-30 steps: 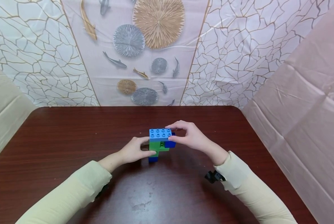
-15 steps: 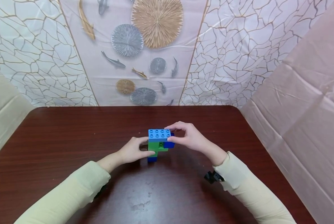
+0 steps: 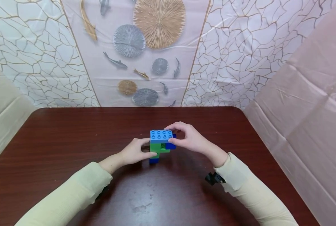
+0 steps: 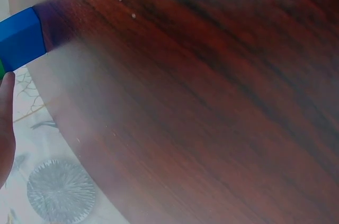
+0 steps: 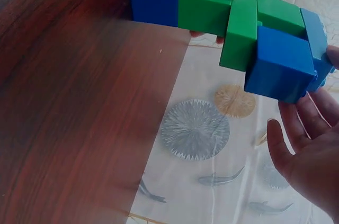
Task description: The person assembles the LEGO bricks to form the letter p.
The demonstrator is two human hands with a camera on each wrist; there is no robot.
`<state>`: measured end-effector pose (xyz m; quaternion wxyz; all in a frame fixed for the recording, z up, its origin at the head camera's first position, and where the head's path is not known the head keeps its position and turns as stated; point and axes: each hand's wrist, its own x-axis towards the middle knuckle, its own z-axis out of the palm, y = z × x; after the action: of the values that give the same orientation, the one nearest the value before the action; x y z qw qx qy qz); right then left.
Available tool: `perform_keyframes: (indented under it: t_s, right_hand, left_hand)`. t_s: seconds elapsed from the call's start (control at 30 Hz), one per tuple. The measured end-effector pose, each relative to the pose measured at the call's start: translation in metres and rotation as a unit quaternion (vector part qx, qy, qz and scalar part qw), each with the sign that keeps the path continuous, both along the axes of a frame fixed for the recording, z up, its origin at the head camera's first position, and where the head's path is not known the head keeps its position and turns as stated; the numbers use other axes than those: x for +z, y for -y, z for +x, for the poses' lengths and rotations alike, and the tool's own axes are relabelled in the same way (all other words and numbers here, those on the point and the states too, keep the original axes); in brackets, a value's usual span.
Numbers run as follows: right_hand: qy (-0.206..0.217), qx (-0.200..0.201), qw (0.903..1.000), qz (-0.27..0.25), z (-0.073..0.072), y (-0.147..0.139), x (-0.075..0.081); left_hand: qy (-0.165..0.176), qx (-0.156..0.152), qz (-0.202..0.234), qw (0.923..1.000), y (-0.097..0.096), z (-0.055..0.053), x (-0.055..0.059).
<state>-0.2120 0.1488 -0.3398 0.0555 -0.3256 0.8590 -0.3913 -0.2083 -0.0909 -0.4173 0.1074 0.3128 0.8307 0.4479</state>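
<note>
A small tower of toy building bricks stands near the middle of the table. Its base is a dark blue brick [image 3: 154, 160], with green bricks [image 5: 204, 9] stacked above it. One green brick juts out to the right and carries another dark blue brick [image 5: 280, 62]. Across the top lies a light blue studded brick [image 3: 160, 134]. My left hand [image 3: 134, 152] grips the green part from the left between thumb and fingers. The right hand [image 3: 192, 137] pinches the right end of the light blue brick, thumb in front and fingers behind.
The dark brown table [image 3: 72, 135] has rounded far corners. Behind it hangs a patterned cloth [image 3: 145, 75] with fish and round motifs, and a plain cloth [image 3: 303, 113] slopes along the right side. A black device [image 3: 214, 178] sits under the right wrist.
The right fingertips have slid slightly left along the light blue brick. The left hand and the tower have stayed in place.
</note>
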Motion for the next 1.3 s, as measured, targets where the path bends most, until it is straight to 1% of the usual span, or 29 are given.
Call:
perform_keyframes:
  t_s: [0.13, 0.33, 0.6, 0.73, 0.87, 1.1, 1.2, 1.3]
  right_hand:
    - [0.004, 0.014, 0.9999, 0.007, 0.000, 0.009, 0.002]
    - [-0.009, 0.014, 0.9999, 0.001, -0.001, 0.021, 0.003]
    - [-0.005, 0.013, 0.9996, -0.025, -0.001, 0.022, -0.003]
    - [-0.016, 0.017, 0.9993, -0.027, -0.001, 0.021, -0.005]
    - [-0.036, 0.022, 0.9990, -0.015, 0.000, 0.021, -0.003]
    - [-0.090, 0.036, 0.9943, 0.043, -0.002, 0.024, 0.003]
    - [-0.100, 0.040, 0.9926, 0.057, -0.002, 0.025, 0.005]
    - [-0.098, 0.039, 0.9925, 0.063, -0.002, 0.026, 0.004]
  left_hand:
    - [-0.004, 0.000, 0.000, 1.0000, 0.000, 0.000, 0.000]
    - [-0.009, -0.003, 0.003, 1.0000, -0.001, 0.000, 0.000]
    - [-0.014, -0.002, 0.000, 0.9999, -0.001, -0.001, -0.001]
    - [-0.016, -0.001, -0.001, 0.9999, -0.002, 0.000, 0.000]
    - [-0.015, -0.001, -0.001, 0.9999, -0.003, 0.000, 0.001]
    - [-0.011, -0.004, 0.000, 0.9999, -0.001, 0.001, 0.002]
    - [-0.010, -0.005, 0.001, 0.9999, 0.000, 0.001, 0.002]
    - [-0.009, -0.004, 0.001, 1.0000, 0.000, 0.001, 0.001]
